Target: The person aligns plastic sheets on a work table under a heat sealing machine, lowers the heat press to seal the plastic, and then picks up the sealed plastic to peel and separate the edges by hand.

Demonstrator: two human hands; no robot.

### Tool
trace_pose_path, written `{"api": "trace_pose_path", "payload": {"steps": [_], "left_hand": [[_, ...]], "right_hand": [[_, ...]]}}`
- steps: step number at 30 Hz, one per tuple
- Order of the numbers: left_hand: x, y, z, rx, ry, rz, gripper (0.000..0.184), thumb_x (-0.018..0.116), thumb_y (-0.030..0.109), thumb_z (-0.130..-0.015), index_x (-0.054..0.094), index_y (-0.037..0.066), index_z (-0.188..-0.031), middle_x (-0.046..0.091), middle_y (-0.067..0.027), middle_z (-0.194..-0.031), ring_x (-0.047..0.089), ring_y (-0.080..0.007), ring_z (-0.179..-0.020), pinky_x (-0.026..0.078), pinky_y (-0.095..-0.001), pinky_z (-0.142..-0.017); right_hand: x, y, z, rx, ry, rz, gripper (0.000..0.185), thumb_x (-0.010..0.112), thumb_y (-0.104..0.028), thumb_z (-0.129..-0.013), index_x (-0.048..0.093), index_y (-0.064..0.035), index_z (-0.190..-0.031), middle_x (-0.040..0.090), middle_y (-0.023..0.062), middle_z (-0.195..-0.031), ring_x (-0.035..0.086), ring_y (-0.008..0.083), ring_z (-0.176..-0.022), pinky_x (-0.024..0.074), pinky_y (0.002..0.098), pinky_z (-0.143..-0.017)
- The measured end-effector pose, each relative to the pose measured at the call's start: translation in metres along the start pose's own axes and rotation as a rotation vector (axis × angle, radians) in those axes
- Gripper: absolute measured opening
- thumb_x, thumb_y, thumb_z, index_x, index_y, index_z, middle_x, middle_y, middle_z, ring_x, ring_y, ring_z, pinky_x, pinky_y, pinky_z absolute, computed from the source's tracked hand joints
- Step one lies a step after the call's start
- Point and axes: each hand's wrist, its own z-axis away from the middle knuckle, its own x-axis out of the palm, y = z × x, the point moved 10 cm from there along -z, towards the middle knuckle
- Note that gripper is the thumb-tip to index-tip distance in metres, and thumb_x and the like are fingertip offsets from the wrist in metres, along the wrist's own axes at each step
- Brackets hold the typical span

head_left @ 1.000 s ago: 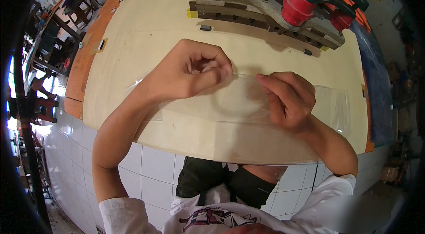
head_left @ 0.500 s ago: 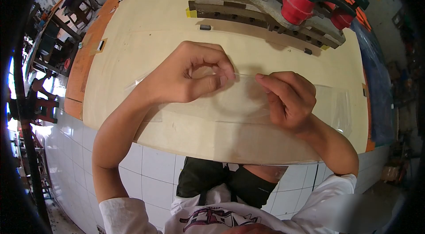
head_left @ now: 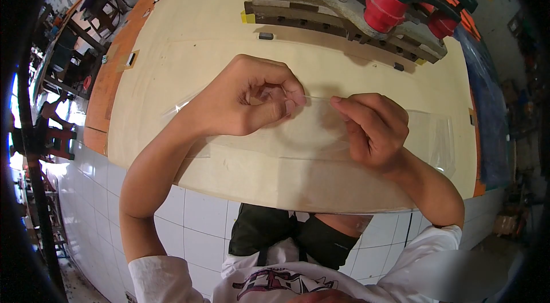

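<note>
A clear plastic sheet [head_left: 318,128] hangs over the pale work surface [head_left: 189,33], its upper edge stretched between my two hands. My left hand [head_left: 266,96] pinches that edge between thumb and index finger, the other fingers curled behind. A short gap away, my right hand [head_left: 372,125] grips the same edge between thumb and fingertips, the rest of its fingers folded in. More clear plastic [head_left: 435,137] shows to the right of my right hand. The transparency makes it hard to tell whether it is one piece or several layers.
Beyond my hands stands a machine with a long metal bar [head_left: 309,16] and red cylindrical blocks [head_left: 385,10]. Small dark blocks [head_left: 266,36] sit on the surface before it. Blue plastic sheeting [head_left: 490,114] hangs along the right edge. A stool [head_left: 97,8] is at far left.
My left hand's thumb and fingertips have shifted very slightly. My right hand stays in place, and both keep hold of the plastic edge.
</note>
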Motion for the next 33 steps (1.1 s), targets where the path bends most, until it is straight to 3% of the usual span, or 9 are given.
{"api": "trace_pose_path", "payload": {"steps": [8,16,23,25,33], "left_hand": [[0.0,0.001,0.0,-0.011,0.026,0.043,0.016,0.056,-0.001,-0.077,0.066,-0.006,-0.089,0.06,-0.0078,-0.083,0.058,-0.0119,-0.076,0.049,-0.023,-0.062],[-0.001,0.006,0.0,0.093,0.024,-0.033,0.02,0.055,0.0,-0.074,0.068,-0.006,-0.088,0.065,-0.0111,-0.082,0.06,-0.0154,-0.075,0.049,-0.027,-0.067],[-0.001,0.008,-0.001,0.055,0.036,-0.062,0.019,0.057,0.0,-0.074,0.069,-0.005,-0.088,0.065,-0.0108,-0.077,0.06,-0.0174,-0.07,0.048,-0.0265,-0.067],[-0.004,0.015,0.0,0.166,0.091,-0.153,0.017,0.057,0.002,-0.076,0.069,-0.003,-0.088,0.066,-0.0106,-0.075,0.06,-0.0168,-0.068,0.047,-0.0271,-0.064],[-0.006,0.015,-0.001,0.139,0.106,-0.303,0.014,0.062,0.004,-0.08,0.071,0.0,-0.089,0.063,-0.0084,-0.069,0.054,-0.0149,-0.059,0.041,-0.0284,-0.054]], "right_hand": [[0.0,0.0,0.001,-0.006,0.005,-0.004,0.035,0.069,0.003,-0.069,0.07,-0.0088,-0.102,0.061,0.0031,-0.077,0.059,0.0171,-0.06,0.0462,0.0301,-0.053],[0.0,0.001,0.001,0.004,-0.002,-0.012,0.038,0.068,0.004,-0.067,0.07,-0.009,-0.102,0.062,0.0032,-0.078,0.06,0.0174,-0.062,0.0477,0.0302,-0.055],[0.0,0.001,0.001,0.002,-0.005,-0.006,0.037,0.068,0.004,-0.068,0.069,-0.0088,-0.103,0.062,0.0033,-0.079,0.061,0.0178,-0.063,0.0483,0.0307,-0.056],[0.001,0.001,0.001,0.006,-0.012,-0.013,0.036,0.068,0.003,-0.068,0.069,-0.0088,-0.103,0.062,0.0034,-0.079,0.061,0.0179,-0.063,0.0482,0.031,-0.056],[0.001,0.001,0.001,0.005,-0.013,-0.007,0.035,0.069,0.002,-0.069,0.069,-0.0087,-0.102,0.062,0.0034,-0.078,0.06,0.0176,-0.062,0.0477,0.0308,-0.056]]}}
